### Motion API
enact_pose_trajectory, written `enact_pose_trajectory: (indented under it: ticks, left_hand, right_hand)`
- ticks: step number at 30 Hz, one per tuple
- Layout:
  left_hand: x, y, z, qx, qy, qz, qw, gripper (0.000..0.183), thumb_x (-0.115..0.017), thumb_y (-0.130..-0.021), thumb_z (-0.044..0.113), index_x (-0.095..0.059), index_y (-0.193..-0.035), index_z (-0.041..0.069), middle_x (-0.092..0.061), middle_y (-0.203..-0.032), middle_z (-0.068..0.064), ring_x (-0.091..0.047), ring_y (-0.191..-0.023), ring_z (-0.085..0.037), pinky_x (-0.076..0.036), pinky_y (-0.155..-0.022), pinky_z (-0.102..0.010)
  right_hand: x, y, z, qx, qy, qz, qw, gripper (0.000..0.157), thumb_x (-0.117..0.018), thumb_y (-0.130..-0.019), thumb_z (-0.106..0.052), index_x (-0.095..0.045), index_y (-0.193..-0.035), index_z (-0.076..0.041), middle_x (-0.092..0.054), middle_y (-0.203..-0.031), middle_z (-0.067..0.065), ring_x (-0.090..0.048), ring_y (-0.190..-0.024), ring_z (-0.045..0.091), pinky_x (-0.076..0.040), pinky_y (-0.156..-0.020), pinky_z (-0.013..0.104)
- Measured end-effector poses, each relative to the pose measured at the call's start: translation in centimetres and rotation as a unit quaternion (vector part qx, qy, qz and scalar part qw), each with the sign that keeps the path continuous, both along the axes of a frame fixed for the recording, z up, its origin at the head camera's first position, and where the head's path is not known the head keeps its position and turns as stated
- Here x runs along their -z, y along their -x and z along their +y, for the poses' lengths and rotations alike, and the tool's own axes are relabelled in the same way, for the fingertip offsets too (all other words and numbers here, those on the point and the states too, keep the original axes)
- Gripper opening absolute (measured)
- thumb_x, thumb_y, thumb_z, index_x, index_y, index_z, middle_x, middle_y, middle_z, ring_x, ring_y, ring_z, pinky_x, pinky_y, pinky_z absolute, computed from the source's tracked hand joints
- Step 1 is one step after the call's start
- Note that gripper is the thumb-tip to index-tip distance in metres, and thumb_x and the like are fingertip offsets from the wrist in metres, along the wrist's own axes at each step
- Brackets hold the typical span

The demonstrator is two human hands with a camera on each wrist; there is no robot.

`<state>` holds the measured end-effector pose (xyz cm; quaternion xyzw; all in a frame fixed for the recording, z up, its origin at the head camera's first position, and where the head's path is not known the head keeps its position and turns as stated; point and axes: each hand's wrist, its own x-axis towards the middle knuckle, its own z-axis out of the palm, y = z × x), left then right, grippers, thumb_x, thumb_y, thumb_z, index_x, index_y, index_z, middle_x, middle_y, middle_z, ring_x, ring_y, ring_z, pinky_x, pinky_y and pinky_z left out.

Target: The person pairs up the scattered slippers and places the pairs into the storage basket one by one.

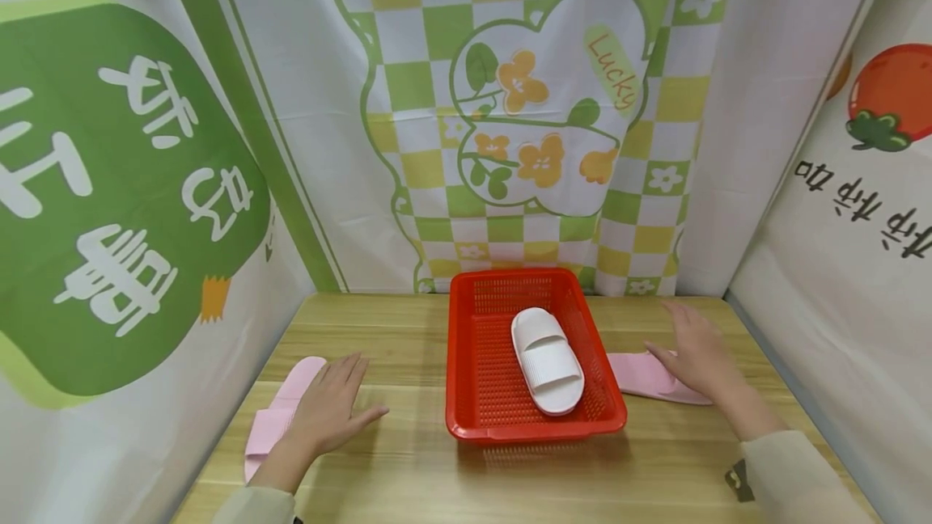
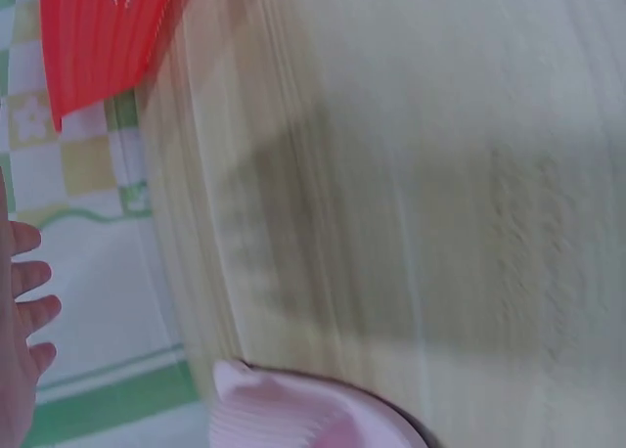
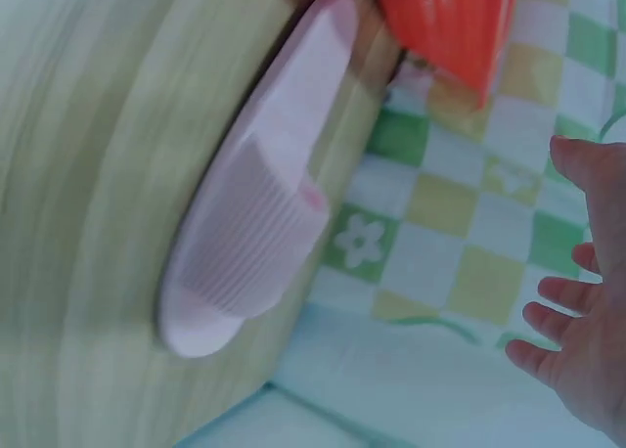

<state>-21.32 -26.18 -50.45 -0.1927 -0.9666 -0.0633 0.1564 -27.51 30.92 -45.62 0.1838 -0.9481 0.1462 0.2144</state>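
Note:
My left hand [image 1: 328,407], its fingers spread, is beside a pink slipper [image 1: 268,431] on the left of the table and overlaps it in the head view. On the other side, my right hand [image 1: 699,350] is raised with straight fingers over a second pink slipper [image 1: 641,372]; the right wrist view shows that slipper [image 3: 249,213] lying sole down, apart from the hand. Neither hand holds anything. Between them stands a red plastic basket [image 1: 480,423] with a white slipper [image 1: 549,362] lying inside it.
The wooden table [image 1: 393,467] reaches back to a checkered curtain [image 1: 408,87]. Printed cloth walls close in the left and right sides. A small dark patch [image 1: 739,479] shows near the right sleeve.

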Motion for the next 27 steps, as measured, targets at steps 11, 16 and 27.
enact_pose_trajectory:
  ticks: [11,16,27]
  left_hand:
    - [0.4,-1.1,-3.4,-0.112,-0.003,-0.029,0.9932,0.091,-0.059,-0.083,0.065,-0.045,-0.136,-0.008,-0.042,-0.139,-0.032,-0.037,-0.129,-0.050,-0.022,-0.104,-0.067]
    - [1.2,-1.6,-4.6,-0.155,-0.002,-0.049,0.9867,0.102,-0.055,-0.080,0.073,-0.043,-0.137,-0.011,-0.039,-0.138,-0.035,-0.037,-0.124,-0.055,-0.026,-0.101,-0.068]
    - [2.1,-2.4,-6.1,-0.209,-0.042,-0.051,0.9756,0.113,-0.063,-0.073,0.074,-0.038,-0.134,-0.017,-0.036,-0.127,-0.045,-0.039,-0.112,-0.064,-0.034,-0.087,-0.071]
  right_hand:
    - [2.8,0.7,3.0,0.001,-0.008,-0.098,0.995,0.081,-0.075,-0.082,-0.038,-0.039,-0.132,0.015,-0.045,-0.128,0.037,-0.042,-0.117,0.054,-0.035,-0.096,0.065]
    - [4.2,0.9,3.8,0.001,-0.011,-0.131,0.991,0.087,-0.079,-0.078,-0.039,-0.038,-0.134,0.014,-0.043,-0.131,0.038,-0.040,-0.120,0.055,-0.033,-0.098,0.066]
    - [6.3,1.8,4.9,-0.010,-0.011,-0.174,0.985,0.098,-0.089,-0.062,-0.036,-0.041,-0.133,0.012,-0.047,-0.127,0.037,-0.044,-0.116,0.055,-0.038,-0.093,0.066]
